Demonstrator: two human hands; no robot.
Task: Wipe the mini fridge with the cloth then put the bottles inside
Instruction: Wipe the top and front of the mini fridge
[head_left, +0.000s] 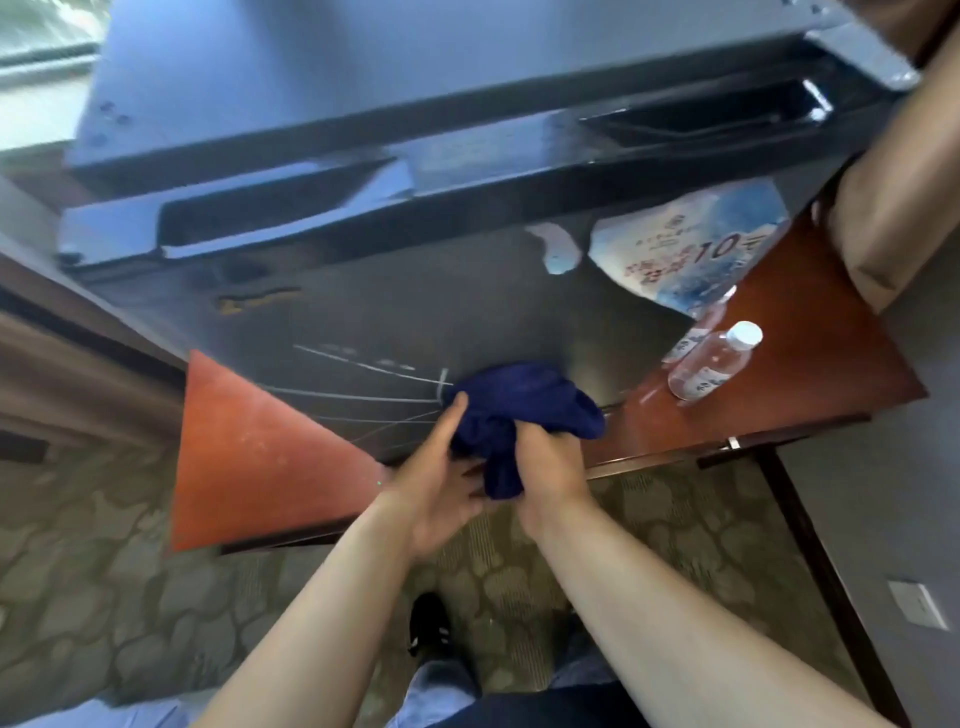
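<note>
A dark grey mini fridge (363, 312) stands on a reddish wooden table (249, 457), its door shut and facing me. A bunched dark blue cloth (519, 410) is pressed against the lower part of the door. My right hand (550, 478) grips the cloth from below. My left hand (441, 488) holds the cloth's left side, thumb up on the fabric. Two clear water bottles (711, 364) with white caps lie on the table to the right of the fridge, one partly behind the other.
A blue and white sticker (691, 244) sits on the door's upper right. A brown curtain (893, 197) hangs at the right. Patterned carpet (130, 597) lies below, with my shoe (428, 623) and legs under the table edge. A wall socket (917, 605) is at the lower right.
</note>
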